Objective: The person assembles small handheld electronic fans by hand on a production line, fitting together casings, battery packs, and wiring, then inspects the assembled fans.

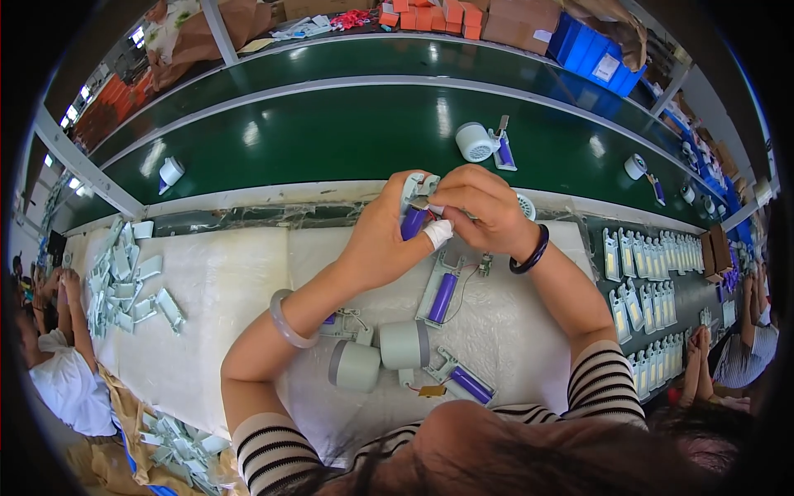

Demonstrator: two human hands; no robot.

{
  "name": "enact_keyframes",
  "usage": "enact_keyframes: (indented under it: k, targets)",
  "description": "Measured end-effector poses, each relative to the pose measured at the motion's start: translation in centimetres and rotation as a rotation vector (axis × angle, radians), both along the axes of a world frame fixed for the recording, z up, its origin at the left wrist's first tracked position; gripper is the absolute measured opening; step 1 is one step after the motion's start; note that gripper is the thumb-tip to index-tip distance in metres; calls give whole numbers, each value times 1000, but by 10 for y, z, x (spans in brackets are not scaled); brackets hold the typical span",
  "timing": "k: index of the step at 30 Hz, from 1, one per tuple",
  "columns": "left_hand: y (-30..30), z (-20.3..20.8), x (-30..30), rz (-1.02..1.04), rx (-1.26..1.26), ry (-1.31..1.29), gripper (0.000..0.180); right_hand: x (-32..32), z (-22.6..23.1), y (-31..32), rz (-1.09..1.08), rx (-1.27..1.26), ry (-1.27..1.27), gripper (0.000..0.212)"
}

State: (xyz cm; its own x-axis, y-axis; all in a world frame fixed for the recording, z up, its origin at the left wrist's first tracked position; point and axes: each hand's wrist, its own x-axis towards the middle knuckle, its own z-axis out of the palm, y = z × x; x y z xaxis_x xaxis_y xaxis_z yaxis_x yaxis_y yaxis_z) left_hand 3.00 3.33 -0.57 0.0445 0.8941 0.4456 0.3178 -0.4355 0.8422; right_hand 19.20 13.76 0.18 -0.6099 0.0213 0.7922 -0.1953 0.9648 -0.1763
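Observation:
My left hand (382, 233) is closed round a pale green plastic housing (409, 188) with a purple cylindrical battery (413, 221) in it. White tape wraps its thumb. Fingers of my right hand (481, 207) are pinched together at the housing's upper end, by thin red wires; what exactly they grip is too small to make out. A round white grille (527, 207) shows partly behind the right wrist. Below the hands, on the table, lies another opened housing with a purple battery (442, 298), its wires running to a small circuit board (485, 264).
Two pale fan heads (404, 344) and another battery housing (470, 384) lie close to me. Loose plastic shells (124, 273) are heaped at left. A green conveyor belt (347, 124) carries more fan parts (475, 142). Rows of housings (649, 255) stand at right; people sit either side.

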Motion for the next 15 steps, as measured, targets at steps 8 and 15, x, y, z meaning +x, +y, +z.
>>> enact_keyframes:
  k: [8, 15]
  targets:
    - [-2, 1, -3, -27, -65, -65, 39, -3, 2, -8, -78, -36, -10, 26]
    - [-2, -4, -6, -21, -152, -169, 36, -4, 3, -10, -85, -49, 0, 25]
